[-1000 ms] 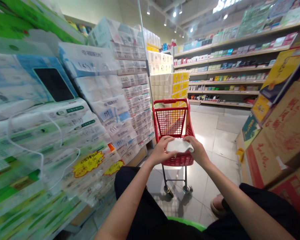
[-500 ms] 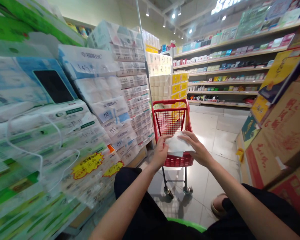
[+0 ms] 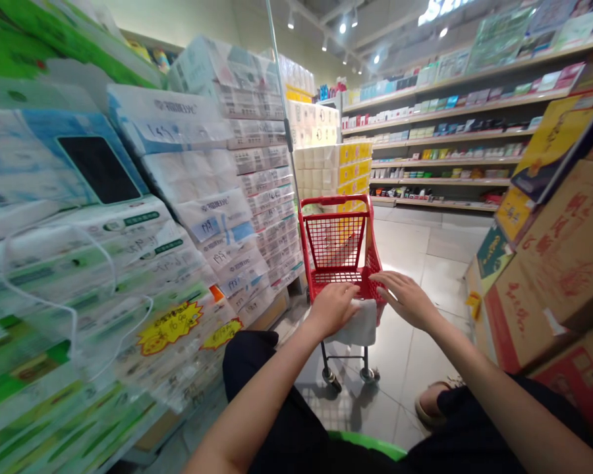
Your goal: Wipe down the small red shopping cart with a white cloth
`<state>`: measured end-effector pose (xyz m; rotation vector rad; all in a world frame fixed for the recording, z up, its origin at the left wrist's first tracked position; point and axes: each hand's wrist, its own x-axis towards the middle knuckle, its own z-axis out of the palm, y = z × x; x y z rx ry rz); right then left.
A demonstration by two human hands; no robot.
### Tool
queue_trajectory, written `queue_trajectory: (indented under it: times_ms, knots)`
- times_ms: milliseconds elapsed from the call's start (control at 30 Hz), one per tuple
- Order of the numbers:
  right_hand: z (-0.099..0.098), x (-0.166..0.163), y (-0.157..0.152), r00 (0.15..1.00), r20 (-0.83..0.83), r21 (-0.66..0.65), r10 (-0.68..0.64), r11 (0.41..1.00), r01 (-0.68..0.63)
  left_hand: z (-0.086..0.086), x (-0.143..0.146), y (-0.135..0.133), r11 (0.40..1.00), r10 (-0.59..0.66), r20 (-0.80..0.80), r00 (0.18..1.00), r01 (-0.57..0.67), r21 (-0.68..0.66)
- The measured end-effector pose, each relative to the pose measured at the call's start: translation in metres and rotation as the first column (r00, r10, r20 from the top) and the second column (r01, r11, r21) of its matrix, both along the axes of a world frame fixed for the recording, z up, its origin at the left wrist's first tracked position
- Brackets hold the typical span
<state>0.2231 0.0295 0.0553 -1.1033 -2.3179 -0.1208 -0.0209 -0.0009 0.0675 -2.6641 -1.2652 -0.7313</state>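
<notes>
A white cloth hangs over the near edge of the small red shopping cart, its lower part spread flat. My left hand lies palm down at the top of the cloth, fingers stretched forward over the rim. To its right, my right hand is off the cloth, its fingers extended by the cart's right side. Whether its fingertips touch the red rim, I cannot tell.
Stacked tissue packs rise on the left, with a dark-screened phone and white cable on them. Cardboard boxes line the right side. Shelves of goods run along the back. A green seat edge shows between my legs.
Both hands held the bunched cloth above the cart; now it is spread, hanging down over the near edge. My right hand has let go and moved right. My left hand has turned palm down.
</notes>
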Motion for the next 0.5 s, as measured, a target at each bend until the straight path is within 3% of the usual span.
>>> queue_trajectory:
  times_ms: [100, 233, 400, 500]
  knots:
    - [-0.022, 0.004, 0.013, 0.995, 0.102, -0.056, -0.007, 0.998, 0.013, -0.025, 0.008, 0.017, 0.993, 0.047, -0.113, 0.992, -0.059, -0.102]
    - [-0.043, 0.003, 0.012, 0.994, 0.095, -0.071, -0.046, 0.996, 0.053, -0.042, -0.018, 0.028, 0.984, 0.030, -0.157, 0.987, -0.057, -0.171]
    - [-0.046, -0.011, 0.007, 0.996, 0.089, -0.098, -0.026, 0.995, 0.034, -0.030, -0.058, 0.035, 0.993, -0.062, -0.163, 0.985, 0.045, -0.106]
    - [-0.047, -0.020, 0.004, 0.997, 0.074, -0.091, -0.018, 0.996, 0.025, -0.010, -0.081, 0.039, 0.999, 0.036, -0.124, 0.992, -0.034, 0.019]
